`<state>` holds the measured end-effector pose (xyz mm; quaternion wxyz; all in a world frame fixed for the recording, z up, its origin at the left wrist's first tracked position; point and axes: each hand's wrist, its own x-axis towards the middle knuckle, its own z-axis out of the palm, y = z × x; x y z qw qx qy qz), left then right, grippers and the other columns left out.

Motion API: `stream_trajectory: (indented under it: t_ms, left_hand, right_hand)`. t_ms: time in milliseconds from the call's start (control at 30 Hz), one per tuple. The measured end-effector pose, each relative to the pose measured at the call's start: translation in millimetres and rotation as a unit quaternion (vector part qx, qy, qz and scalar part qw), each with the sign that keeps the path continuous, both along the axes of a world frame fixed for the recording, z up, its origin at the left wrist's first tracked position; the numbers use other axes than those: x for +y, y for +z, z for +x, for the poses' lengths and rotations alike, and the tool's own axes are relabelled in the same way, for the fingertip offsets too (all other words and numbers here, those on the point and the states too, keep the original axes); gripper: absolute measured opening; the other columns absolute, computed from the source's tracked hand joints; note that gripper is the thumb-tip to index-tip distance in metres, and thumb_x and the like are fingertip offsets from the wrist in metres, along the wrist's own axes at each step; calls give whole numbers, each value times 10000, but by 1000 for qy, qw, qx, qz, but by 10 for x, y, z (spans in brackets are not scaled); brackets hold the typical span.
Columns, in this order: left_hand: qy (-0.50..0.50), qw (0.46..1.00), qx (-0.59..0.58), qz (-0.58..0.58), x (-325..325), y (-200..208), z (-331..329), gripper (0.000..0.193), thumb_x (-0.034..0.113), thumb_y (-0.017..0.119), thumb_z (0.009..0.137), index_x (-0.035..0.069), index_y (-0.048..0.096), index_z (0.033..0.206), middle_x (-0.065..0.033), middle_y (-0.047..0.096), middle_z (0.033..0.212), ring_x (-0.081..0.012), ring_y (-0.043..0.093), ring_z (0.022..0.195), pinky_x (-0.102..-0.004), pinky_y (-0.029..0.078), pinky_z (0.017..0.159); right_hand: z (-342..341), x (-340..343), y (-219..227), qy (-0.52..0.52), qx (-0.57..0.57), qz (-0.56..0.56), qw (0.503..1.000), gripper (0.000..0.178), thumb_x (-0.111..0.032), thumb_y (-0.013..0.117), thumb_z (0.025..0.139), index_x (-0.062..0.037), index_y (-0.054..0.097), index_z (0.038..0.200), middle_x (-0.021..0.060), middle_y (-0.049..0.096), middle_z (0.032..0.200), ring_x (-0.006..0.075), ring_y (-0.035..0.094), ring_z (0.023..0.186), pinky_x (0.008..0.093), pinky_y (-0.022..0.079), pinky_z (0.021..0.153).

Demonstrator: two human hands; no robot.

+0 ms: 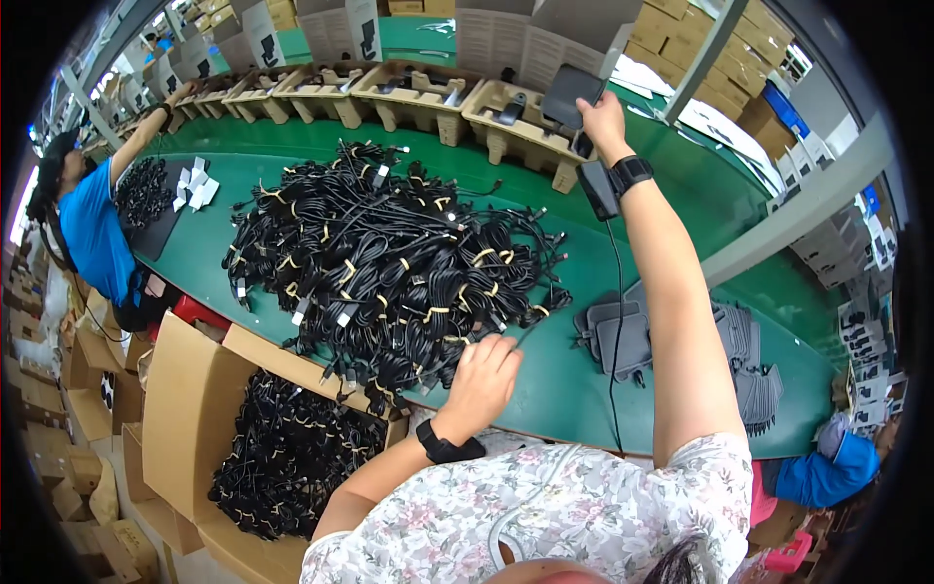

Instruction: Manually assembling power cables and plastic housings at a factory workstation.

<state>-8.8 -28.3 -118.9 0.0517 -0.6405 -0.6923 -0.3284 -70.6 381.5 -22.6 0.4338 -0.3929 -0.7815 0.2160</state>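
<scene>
A big heap of black cables [389, 258], bundled with pale ties, lies on the green bench. At the heap's near right edge is my left hand [482, 378], fingers curled down on a black cable [526, 335] whose end sticks out past the fingertips; the grip is partly hidden. My right hand [601, 119], arm stretched to the far side, grips a flat dark grey square plate [564, 95] by its right edge. The plate is tilted above a moulded brown tray [486, 101], which holds a small black part [513, 107].
Similar grey plates [623, 331] are stacked right of the heap, with more plates [754, 365] beyond my right arm. More moulded trays [413, 86] line the far side. A carton [180, 419] of black cables stands at the left. Co-workers [92, 214] work at both sides.
</scene>
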Motion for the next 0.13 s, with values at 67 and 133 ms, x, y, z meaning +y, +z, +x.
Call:
stream_trajectory:
  t_ms: [67, 133]
  left_hand:
    - [0, 1000, -5, 0, 30, -16, -14, 279, 79, 606, 727, 40, 558, 999, -112, 534, 1059, -270, 501, 1023, -375, 399, 828]
    - [0, 1000, -16, -4, 34, -34, -16, 281, 85, 611, 728, 41, 557, 1000, -112, 533, 1070, -267, 496, 1036, -378, 395, 844]
  right_hand:
    - [-130, 188, -82, 0, -43, -21, 999, 381, -228, 692, 803, 3, 543, 1066, 112, 643, 878, 235, 605, 747, 318, 481, 666]
    - [-241, 344, -173, 0, -130, -65, 989, 496, -254, 704, 788, -10, 531, 1184, 177, 651, 1028, 288, 644, 928, 331, 501, 791]
